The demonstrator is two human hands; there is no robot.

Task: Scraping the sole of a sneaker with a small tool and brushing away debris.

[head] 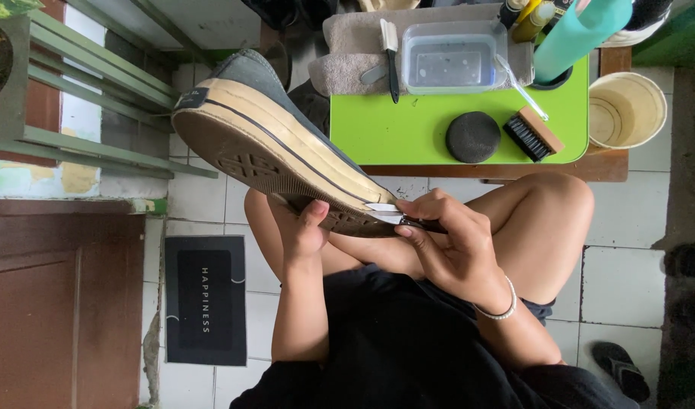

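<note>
A grey canvas sneaker with a yellowed rubber sidewall and brown tread is held up sole-first over my lap. My left hand supports it from beneath, thumb pressed on the tread near the toe end. My right hand, a pale bead bracelet on its wrist, pinches a small tool with a white blade and a dark handle. The blade tip lies against the sole's edge near the toe.
A low green table ahead holds a clear plastic tub on a towel, a toothbrush, a round black sponge, a wooden brush and a teal bottle. A beige bucket stands to the right, a dark doormat to the left.
</note>
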